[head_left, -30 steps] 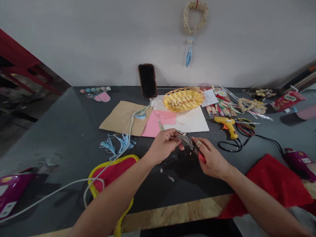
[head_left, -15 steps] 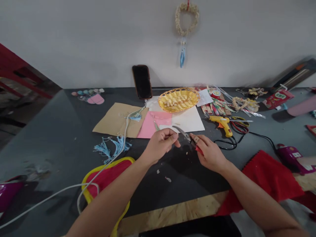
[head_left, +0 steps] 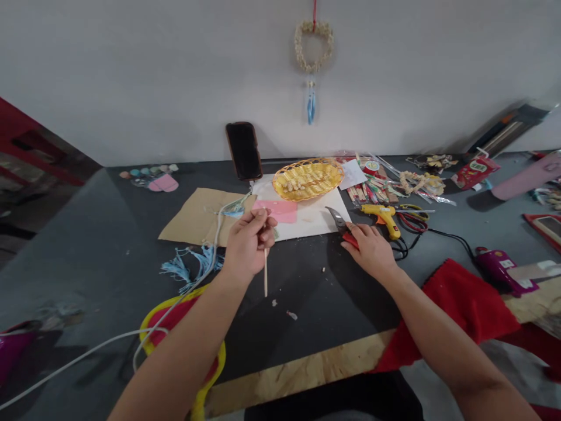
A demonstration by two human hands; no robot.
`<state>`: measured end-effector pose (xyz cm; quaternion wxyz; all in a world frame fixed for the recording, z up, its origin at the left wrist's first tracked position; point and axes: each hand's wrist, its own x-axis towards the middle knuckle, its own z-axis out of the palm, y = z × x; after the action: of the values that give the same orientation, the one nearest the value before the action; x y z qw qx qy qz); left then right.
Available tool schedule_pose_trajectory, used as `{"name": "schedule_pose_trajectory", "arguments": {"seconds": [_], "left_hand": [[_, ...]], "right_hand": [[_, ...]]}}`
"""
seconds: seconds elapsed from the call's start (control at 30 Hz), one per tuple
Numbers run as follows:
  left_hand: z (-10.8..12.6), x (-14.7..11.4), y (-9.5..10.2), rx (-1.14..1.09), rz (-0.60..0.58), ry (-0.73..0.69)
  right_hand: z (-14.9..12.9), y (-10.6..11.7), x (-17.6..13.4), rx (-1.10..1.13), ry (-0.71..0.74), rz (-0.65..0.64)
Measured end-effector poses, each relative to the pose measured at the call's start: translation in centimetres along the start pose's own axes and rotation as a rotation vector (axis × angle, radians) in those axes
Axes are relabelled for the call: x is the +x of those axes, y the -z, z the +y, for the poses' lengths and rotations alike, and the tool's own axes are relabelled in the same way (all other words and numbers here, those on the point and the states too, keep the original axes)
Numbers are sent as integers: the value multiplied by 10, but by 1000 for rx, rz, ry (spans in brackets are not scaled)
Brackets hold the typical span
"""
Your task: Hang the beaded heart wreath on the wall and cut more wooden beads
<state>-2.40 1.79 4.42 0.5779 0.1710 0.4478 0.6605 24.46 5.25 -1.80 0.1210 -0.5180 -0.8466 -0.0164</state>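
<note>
My left hand (head_left: 248, 244) is closed on a thin wooden stick (head_left: 265, 275), which points down toward the table's front. In my right hand (head_left: 371, 251) is a pair of red-handled pruning shears (head_left: 336, 218), curved blade aimed away from me over the white sheet (head_left: 326, 221). Part of the handles is hidden under the fingers. Just beyond the left hand lies a pink paper (head_left: 283, 211). The yellow woven basket (head_left: 284, 175) behind it holds small pale pieces. A small cut bit (head_left: 323, 269) and pale scraps (head_left: 291, 315) lie on the dark table between my arms.
A yellow glue gun (head_left: 382, 216) with a black cord lies right of the shears. Blue tassels (head_left: 188, 266) and a white cable (head_left: 214, 245) are at left. A phone (head_left: 244, 151) leans on the wall. Red cloth (head_left: 460, 310) hangs over the front edge.
My hands have moved apart. The left hand has shifted left, and the stick now shows below it. The shears have moved right, away from the left fingers. The view has shifted slightly.
</note>
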Motion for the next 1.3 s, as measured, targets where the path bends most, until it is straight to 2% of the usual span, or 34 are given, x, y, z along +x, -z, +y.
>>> {"name": "schedule_pose_trajectory", "arguments": {"seconds": [0.1, 0.17, 0.23, 0.3, 0.43, 0.57, 0.7, 0.9, 1.07, 1.17, 1.3], "left_hand": [[-4, 0, 3, -40, -1, 95], [-15, -5, 8, -8, -36, 175], [-27, -11, 13, 25, -97, 255], [-38, -17, 18, 33, -156, 306], [-49, -21, 25, 17, -279, 351], [-53, -21, 29, 26, -398, 407], [-55, -19, 32, 15, -448, 423], [-58, -17, 32, 2, -490, 436], [-60, -17, 33, 14, -493, 431], [-59, -17, 34, 25, -491, 433], [-58, -17, 33, 40, -489, 434]], "right_hand": [[-8, 7, 1, 3, 37, 56], [-17, 13, 8, 46, 149, 71], [-32, 18, 22, 87, 300, 27], [-52, 21, 43, 78, 389, -62], [-101, 18, 97, -55, 401, -266], [-142, 2, 140, -115, 394, -289], [-163, -13, 160, -155, 416, -326], [-171, -19, 168, -207, 431, -358], [-167, -5, 161, -201, 426, -333], [-151, 11, 149, -179, 418, -306], [-110, 27, 116, -51, 381, -219]]}}
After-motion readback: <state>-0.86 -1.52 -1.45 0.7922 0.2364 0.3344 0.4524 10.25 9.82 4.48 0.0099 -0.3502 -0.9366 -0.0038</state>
